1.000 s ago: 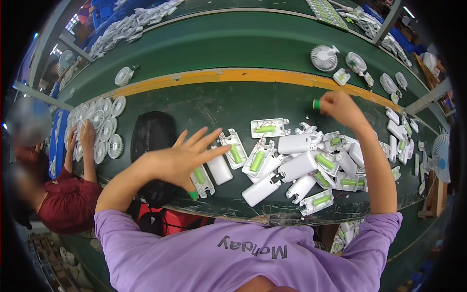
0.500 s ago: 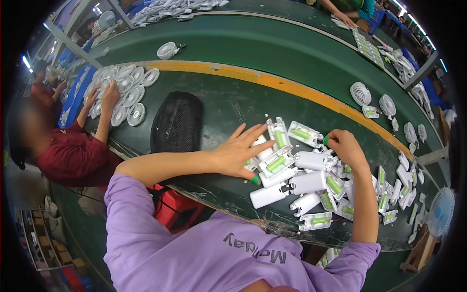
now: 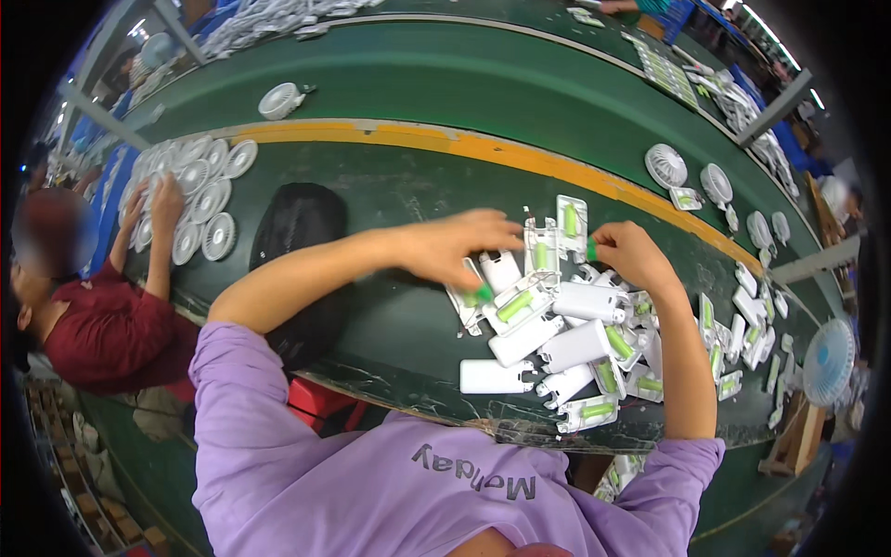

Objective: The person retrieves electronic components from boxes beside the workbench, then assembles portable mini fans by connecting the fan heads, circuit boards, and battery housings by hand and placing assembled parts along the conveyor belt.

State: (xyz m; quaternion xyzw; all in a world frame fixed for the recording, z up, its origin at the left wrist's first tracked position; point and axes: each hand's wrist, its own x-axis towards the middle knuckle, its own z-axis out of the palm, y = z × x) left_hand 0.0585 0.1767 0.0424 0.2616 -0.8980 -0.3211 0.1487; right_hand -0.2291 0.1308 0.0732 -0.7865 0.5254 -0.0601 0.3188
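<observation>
My left hand (image 3: 464, 249), a little blurred, reaches over the left side of a heap of white handheld-fan handle casings. Its fingers are stretched out, with the green-wrapped thumb apart from them. Below it lie a plain white handle casing (image 3: 501, 275) and an open casing with a green battery (image 3: 515, 306). My right hand (image 3: 636, 254) is closed, fingers curled, at the heap's far right side. Its green-wrapped thumb and fingertips pinch the lower right edge of an upright open handle casing (image 3: 560, 226) with a green battery inside.
A black mesh bag (image 3: 297, 227) lies left of my forearm. Beyond it, a co-worker in a dark red top (image 3: 116, 339) handles round white fan heads (image 3: 219, 236). A yellow strip (image 3: 520, 162) borders the green conveyor belt (image 3: 418, 84). More casings lie right; a blue-white fan (image 3: 828, 362) stands there.
The battery casing by my right hand has turned upright and shifted farther away, and that hand has moved left with it. My left hand has lifted and drawn back from the heap.
</observation>
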